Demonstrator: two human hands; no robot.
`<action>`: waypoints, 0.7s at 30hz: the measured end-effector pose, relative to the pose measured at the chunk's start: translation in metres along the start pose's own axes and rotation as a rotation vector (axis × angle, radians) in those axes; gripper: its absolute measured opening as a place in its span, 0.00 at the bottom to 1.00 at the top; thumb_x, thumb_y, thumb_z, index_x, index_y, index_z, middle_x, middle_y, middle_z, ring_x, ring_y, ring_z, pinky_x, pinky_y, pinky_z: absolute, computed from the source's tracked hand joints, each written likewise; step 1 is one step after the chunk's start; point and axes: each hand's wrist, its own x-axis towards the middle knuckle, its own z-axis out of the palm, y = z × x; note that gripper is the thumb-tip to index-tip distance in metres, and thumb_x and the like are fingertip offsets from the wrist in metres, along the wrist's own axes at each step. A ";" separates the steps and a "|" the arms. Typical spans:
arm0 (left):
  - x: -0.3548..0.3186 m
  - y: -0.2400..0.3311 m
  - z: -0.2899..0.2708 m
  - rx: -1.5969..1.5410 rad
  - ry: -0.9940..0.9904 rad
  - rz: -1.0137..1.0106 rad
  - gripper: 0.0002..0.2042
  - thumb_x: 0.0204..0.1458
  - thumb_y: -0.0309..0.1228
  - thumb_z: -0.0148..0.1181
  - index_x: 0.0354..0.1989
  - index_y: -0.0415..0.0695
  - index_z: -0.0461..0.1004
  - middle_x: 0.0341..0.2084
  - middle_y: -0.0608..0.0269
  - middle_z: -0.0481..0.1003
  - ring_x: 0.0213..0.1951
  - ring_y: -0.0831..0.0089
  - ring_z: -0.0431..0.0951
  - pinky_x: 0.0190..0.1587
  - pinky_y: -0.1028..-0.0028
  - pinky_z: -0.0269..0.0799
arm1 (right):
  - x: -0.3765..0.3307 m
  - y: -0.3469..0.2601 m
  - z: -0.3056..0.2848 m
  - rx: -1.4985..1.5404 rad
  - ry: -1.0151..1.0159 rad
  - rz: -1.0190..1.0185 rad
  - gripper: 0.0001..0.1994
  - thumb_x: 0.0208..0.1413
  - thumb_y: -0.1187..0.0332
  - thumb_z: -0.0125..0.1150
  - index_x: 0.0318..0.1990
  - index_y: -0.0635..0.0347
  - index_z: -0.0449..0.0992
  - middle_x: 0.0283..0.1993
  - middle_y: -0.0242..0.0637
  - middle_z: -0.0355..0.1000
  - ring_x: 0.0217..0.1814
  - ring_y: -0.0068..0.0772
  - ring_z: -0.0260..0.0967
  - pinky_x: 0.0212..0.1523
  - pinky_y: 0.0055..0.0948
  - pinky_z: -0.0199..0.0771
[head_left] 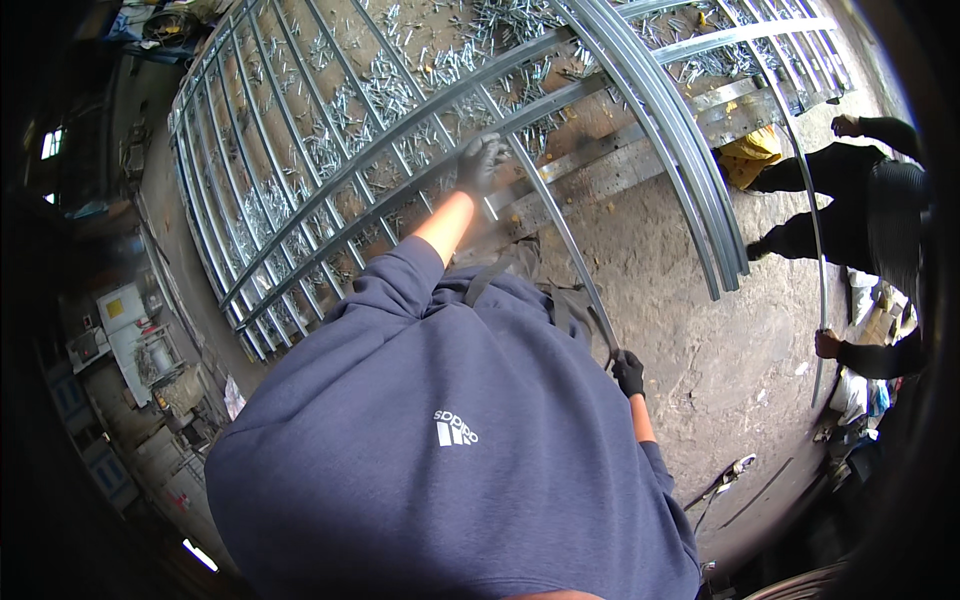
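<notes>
My right hand (628,372), in a dark glove, is closed round the near end of a long, thin metal strip (562,225). From there the strip slants up and away to the left, over the rails of a metal frame. My left hand (482,165), in a grey glove, reaches forward beside this strip at the frame's near edge. Its fingers are blurred, so their grip does not show. Two long metal rails (400,115) run across the frame (330,130), passing close to my left hand. Many thin bars cross beneath them.
Loose bright metal pieces (400,65) lie scattered under the frame. A bundle of long channels (665,130) juts out toward me on the right. Beyond it a co-worker in dark clothes (850,200) holds another strip (812,210). A yellow bag (750,158) lies by the frame.
</notes>
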 end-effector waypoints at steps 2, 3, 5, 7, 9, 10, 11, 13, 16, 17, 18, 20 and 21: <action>0.015 -0.008 -0.003 0.147 0.009 0.142 0.14 0.64 0.34 0.55 0.57 0.44 0.72 0.43 0.64 0.80 0.42 0.76 0.79 0.45 0.77 0.73 | 0.021 -0.053 0.040 -0.177 -0.020 -0.192 0.12 0.63 0.60 0.59 0.38 0.60 0.79 0.23 0.30 0.68 0.24 0.24 0.64 0.26 0.30 0.66; 0.022 -0.013 -0.005 0.245 0.030 0.154 0.16 0.64 0.33 0.55 0.59 0.44 0.71 0.45 0.63 0.79 0.44 0.76 0.79 0.46 0.78 0.73 | 0.035 -0.091 0.069 -0.412 0.006 -0.552 0.10 0.62 0.63 0.58 0.37 0.60 0.78 0.27 0.37 0.71 0.32 0.33 0.70 0.33 0.38 0.70; 0.032 -0.019 -0.006 0.322 0.012 0.396 0.21 0.63 0.38 0.56 0.61 0.42 0.69 0.50 0.57 0.76 0.51 0.69 0.76 0.52 0.71 0.72 | 0.057 -0.174 0.129 -0.334 0.043 -0.564 0.16 0.63 0.65 0.58 0.56 0.60 0.74 0.45 0.48 0.75 0.50 0.35 0.73 0.49 0.35 0.72; 0.041 -0.015 -0.008 0.439 0.062 0.510 0.25 0.61 0.41 0.56 0.64 0.42 0.65 0.55 0.53 0.72 0.56 0.64 0.73 0.57 0.66 0.69 | 0.074 -0.255 0.173 0.398 -0.268 -0.783 0.23 0.66 0.61 0.59 0.63 0.62 0.68 0.63 0.42 0.69 0.65 0.33 0.65 0.64 0.30 0.64; 0.050 0.002 -0.013 0.591 0.159 0.576 0.29 0.60 0.44 0.57 0.67 0.44 0.62 0.60 0.52 0.68 0.61 0.63 0.69 0.62 0.63 0.65 | 0.064 -0.285 0.177 0.370 -0.219 -0.799 0.23 0.65 0.61 0.59 0.64 0.61 0.68 0.64 0.44 0.68 0.67 0.38 0.65 0.66 0.33 0.63; 0.062 0.017 -0.015 0.694 0.193 0.557 0.32 0.59 0.42 0.58 0.70 0.46 0.58 0.62 0.53 0.65 0.66 0.59 0.63 0.68 0.62 0.56 | 0.057 -0.287 0.164 0.238 -0.187 -0.863 0.24 0.64 0.60 0.59 0.64 0.61 0.68 0.65 0.47 0.68 0.68 0.41 0.64 0.66 0.36 0.63; 0.070 0.029 -0.019 0.782 0.203 0.498 0.33 0.59 0.40 0.58 0.71 0.47 0.56 0.64 0.53 0.62 0.68 0.57 0.59 0.70 0.61 0.50 | 0.053 -0.281 0.147 0.081 -0.126 -0.986 0.25 0.63 0.58 0.60 0.64 0.60 0.68 0.65 0.49 0.67 0.69 0.44 0.63 0.66 0.38 0.63; 0.096 0.050 -0.024 0.715 0.229 0.361 0.34 0.57 0.39 0.60 0.71 0.48 0.55 0.64 0.53 0.62 0.67 0.58 0.58 0.70 0.60 0.51 | 0.036 -0.228 0.108 -0.197 -0.048 -0.758 0.27 0.61 0.55 0.60 0.64 0.60 0.69 0.66 0.50 0.67 0.70 0.51 0.62 0.67 0.41 0.63; 0.145 0.061 -0.037 0.922 0.277 0.207 0.37 0.56 0.46 0.62 0.70 0.42 0.56 0.63 0.43 0.66 0.63 0.52 0.67 0.63 0.61 0.63 | 0.014 -0.136 0.051 -0.353 -0.135 -0.161 0.29 0.61 0.56 0.62 0.64 0.64 0.69 0.60 0.51 0.72 0.66 0.46 0.66 0.65 0.38 0.64; 0.160 0.055 -0.045 0.963 0.295 0.299 0.39 0.55 0.48 0.62 0.71 0.43 0.55 0.64 0.43 0.65 0.64 0.52 0.67 0.63 0.61 0.63 | 0.006 -0.108 0.045 -0.308 -0.119 -0.207 0.26 0.62 0.57 0.61 0.62 0.65 0.70 0.57 0.48 0.75 0.62 0.42 0.70 0.62 0.36 0.67; 0.176 0.045 -0.050 0.847 0.257 0.251 0.38 0.56 0.46 0.62 0.71 0.42 0.54 0.63 0.44 0.66 0.62 0.53 0.68 0.61 0.61 0.64 | 0.000 -0.085 0.039 -0.216 -0.097 -0.256 0.22 0.64 0.59 0.59 0.60 0.65 0.72 0.55 0.45 0.76 0.58 0.36 0.71 0.60 0.33 0.69; 0.209 0.026 -0.062 0.890 0.246 0.109 0.37 0.57 0.44 0.62 0.71 0.42 0.52 0.59 0.46 0.69 0.58 0.56 0.71 0.57 0.62 0.66 | 0.007 -0.060 0.037 -0.087 -0.110 -0.313 0.20 0.66 0.61 0.58 0.60 0.63 0.72 0.51 0.38 0.76 0.54 0.30 0.72 0.58 0.31 0.69; 0.220 0.016 -0.064 0.905 0.248 0.127 0.34 0.57 0.41 0.62 0.68 0.40 0.55 0.54 0.48 0.72 0.52 0.59 0.74 0.53 0.62 0.68 | 0.014 -0.053 0.040 -0.042 -0.082 -0.254 0.20 0.63 0.57 0.62 0.52 0.65 0.76 0.45 0.36 0.78 0.49 0.29 0.73 0.53 0.30 0.71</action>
